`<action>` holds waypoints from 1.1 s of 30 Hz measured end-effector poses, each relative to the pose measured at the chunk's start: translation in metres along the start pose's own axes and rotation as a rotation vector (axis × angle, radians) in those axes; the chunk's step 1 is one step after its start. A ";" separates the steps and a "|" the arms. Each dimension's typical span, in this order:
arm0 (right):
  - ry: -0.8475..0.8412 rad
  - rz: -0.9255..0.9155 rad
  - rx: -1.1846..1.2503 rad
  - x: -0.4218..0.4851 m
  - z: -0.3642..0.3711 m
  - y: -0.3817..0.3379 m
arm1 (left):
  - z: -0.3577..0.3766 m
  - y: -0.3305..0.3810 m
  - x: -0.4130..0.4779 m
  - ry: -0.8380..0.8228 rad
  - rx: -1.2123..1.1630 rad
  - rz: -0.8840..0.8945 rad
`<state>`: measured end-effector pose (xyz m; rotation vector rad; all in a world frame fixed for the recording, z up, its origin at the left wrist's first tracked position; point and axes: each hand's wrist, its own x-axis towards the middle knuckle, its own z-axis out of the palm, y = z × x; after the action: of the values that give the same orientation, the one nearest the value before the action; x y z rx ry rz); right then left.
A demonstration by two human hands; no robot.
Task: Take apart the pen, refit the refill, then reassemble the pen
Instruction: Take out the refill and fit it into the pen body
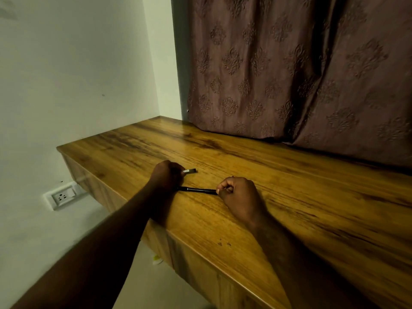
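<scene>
A slim black pen body (198, 190) lies nearly level just above the wooden table (289, 197), stretched between my two hands. My right hand (239, 197) pinches its right end with curled fingers. My left hand (166, 175) is closed in a fist over the pen's left end, which is hidden under the hand. A short silvery and black pen piece (190, 171) sticks out to the right from the top of my left hand's fingers. Whether the piece is a cap or a tip section is too small to tell.
A brown patterned curtain (289, 70) hangs down onto the table's far edge. The table's left end meets a pale wall (78, 74). A white wall socket (61, 195) sits below the tabletop at left. The table's front edge (200, 248) runs diagonally under my forearms.
</scene>
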<state>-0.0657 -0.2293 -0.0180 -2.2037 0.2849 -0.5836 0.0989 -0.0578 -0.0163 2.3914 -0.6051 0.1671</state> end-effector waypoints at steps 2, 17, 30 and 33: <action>-0.002 -0.005 -0.010 0.001 0.000 0.001 | 0.000 -0.001 0.006 -0.051 -0.037 0.029; -0.139 -0.046 -0.228 -0.001 -0.002 -0.007 | -0.008 -0.006 -0.022 0.322 -0.671 -0.254; -0.180 0.067 0.239 -0.007 -0.026 -0.004 | 0.011 0.043 -0.078 0.084 0.159 0.534; -0.169 0.126 0.360 -0.004 -0.032 -0.001 | 0.017 0.059 -0.083 0.125 0.156 0.585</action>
<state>-0.0847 -0.2484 -0.0009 -1.8580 0.2098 -0.3453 -0.0022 -0.0769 -0.0177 2.2599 -1.2551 0.6279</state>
